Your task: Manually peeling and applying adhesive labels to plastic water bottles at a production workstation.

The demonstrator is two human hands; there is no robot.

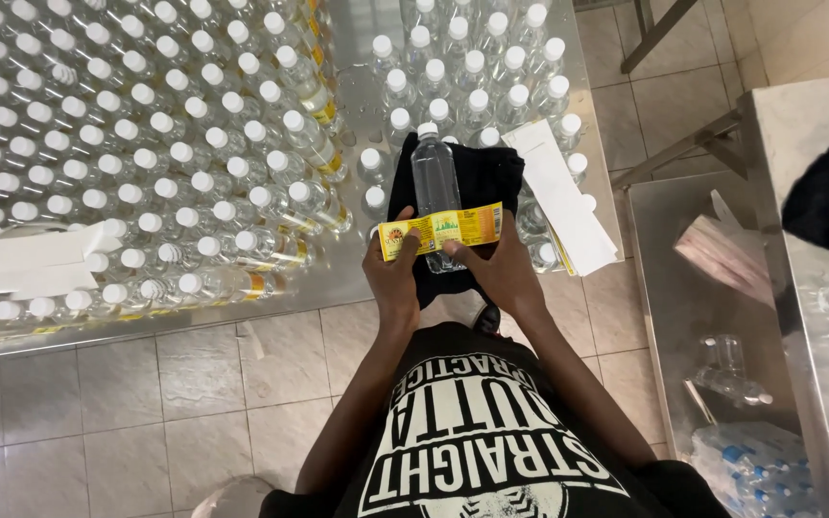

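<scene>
Black shirt with white lettering (477, 432) fills the bottom of the view; above it your two forearms converge on one clear bottle (435, 182), white cap pointing away from you, lying over a black cloth (491, 182) at the near edge of the steel table (357, 105). Your left hand (393, 273) has its fingers closed on the left end of the yellow label (441, 230), thumb on top; your right hand (503, 264) pinches the right end the same way, fingers curled under the bottle. Label sits across the lower body, slightly tilted, right end higher. To do this well, judged from the frame: level the strip against the bottle's shoulder line before pressing, hold one end fixed with the left thumb, then smooth outward with the right so no bubble or crease is trapped. Keep the bottle from rolling; the cloth helps. Whether the adhesive already touches the plastic cannot be told. Capped bottles (146, 144) crowd the table to the left, some already carrying yellow bands; a second group (477, 67) stands beyond. White backing strips (558, 197) lie just right of the cloth, touching it. Keep the loose ends clear of them.
</scene>
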